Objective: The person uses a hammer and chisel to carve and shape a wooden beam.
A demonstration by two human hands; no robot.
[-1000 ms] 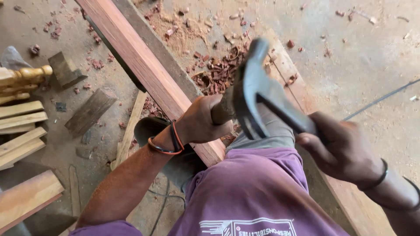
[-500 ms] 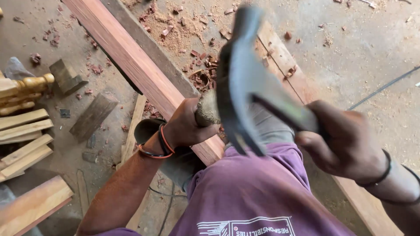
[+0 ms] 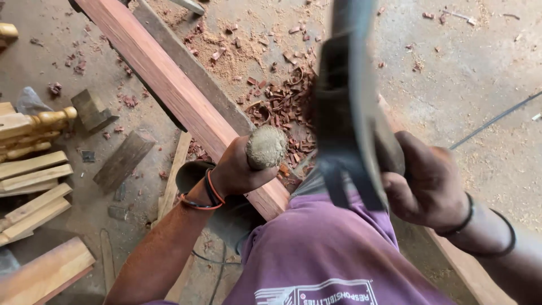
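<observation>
Right, left hand (image 3: 237,172) sits centre frame, fingers wrapped tight around a chisel handle (image 3: 266,147); only its rounded, battered butt end shows above the fist, blade hidden below. The fist rests against the long reddish beam (image 3: 169,85) running from upper left down to centre. Right hand (image 3: 426,183), right of centre, is clenched on a hammer (image 3: 344,107); its dark head is blurred, high in the upper middle, above and just right of the chisel butt, not touching. Red wood chips (image 3: 282,101) lie behind the beam. Pale offcuts (image 3: 34,169) are stacked at left edge.
</observation>
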